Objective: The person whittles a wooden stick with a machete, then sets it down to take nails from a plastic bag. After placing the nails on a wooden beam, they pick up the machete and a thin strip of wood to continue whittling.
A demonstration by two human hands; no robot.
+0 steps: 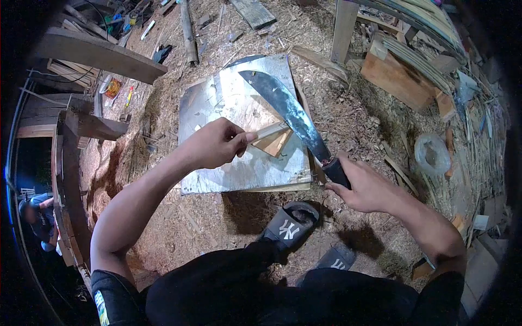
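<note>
The left hand (215, 144) pinches 1 end of a pale wooden strip (267, 131) between thumb and fingers; the strip lies low over a grey metal sheet (239, 92), near its middle, with its far end against the blade. The right hand (364, 187) is clenched round the dark handle of a big knife (288, 111), whose broad curved blade slants up and away across the sheet, its edge meeting the strip. A tan wedge of wood (275, 144) sits just under the strip; whether it is part of the same piece I cannot tell.

As a judgement, the cutting looks under way rather than finished; the blade is set to the wood but no fresh split shows in the strip, and the pale slivers on the sheet suggest some trimming is done; how much shaping remains is not visible.

The sheet rests on a thin board on ground thick with sawdust and shavings (179, 228); 2 black sandals (288, 225) stand just before it. A heavy plank (98, 54) crosses the upper left, a wooden block (397, 79) and a stack of thin slats (424, 24) fill the upper right, and a clear plastic bag (432, 153) lies to the right. Another person (38, 217) crouches at the far left edge; the light is harsh, the edges dark.
</note>
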